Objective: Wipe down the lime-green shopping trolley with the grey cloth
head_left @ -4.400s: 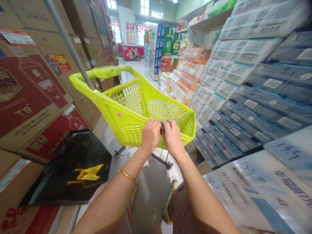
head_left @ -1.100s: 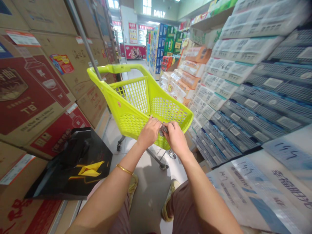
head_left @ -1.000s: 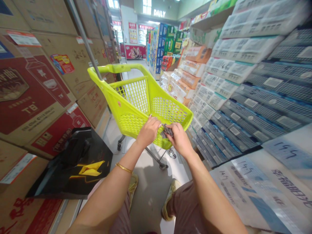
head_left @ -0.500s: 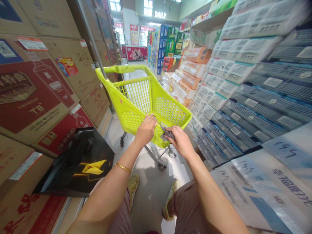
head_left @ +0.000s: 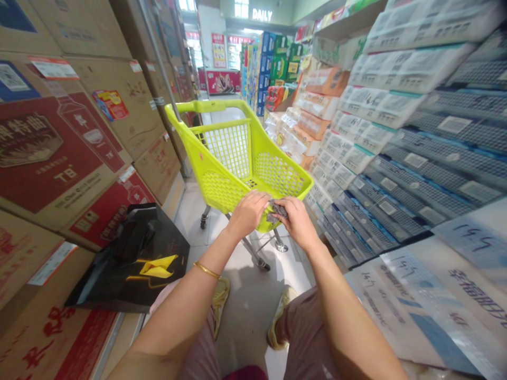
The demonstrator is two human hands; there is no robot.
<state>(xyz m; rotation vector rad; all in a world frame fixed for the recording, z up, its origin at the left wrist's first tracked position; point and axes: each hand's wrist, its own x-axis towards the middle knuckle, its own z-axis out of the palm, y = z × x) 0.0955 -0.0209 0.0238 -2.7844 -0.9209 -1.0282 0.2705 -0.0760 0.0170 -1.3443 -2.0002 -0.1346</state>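
Note:
A lime-green shopping cart (head_left: 222,182) stands in the aisle ahead of me, its near end at my hands. My left hand (head_left: 249,212) is closed over the rim of that near end, with its fingertips close to a crumpled grey cloth (head_left: 278,210). The fingers of my right hand (head_left: 296,220) are pinched around this cloth, pressing it against the cart's rim. What lies under my left fingers is partly hidden.
Stacked cartons (head_left: 59,153) line the left side, with a black bag (head_left: 158,285) on a low ledge before them. Packs of tissue paper (head_left: 396,111) are piled on the right. Wheels (head_left: 261,264) of the cart rest on the tiled floor near my shoes.
My left hand has shifted right along the rim, closer to the cloth. My right hand has moved slightly right with the cloth. The view has shifted a little.

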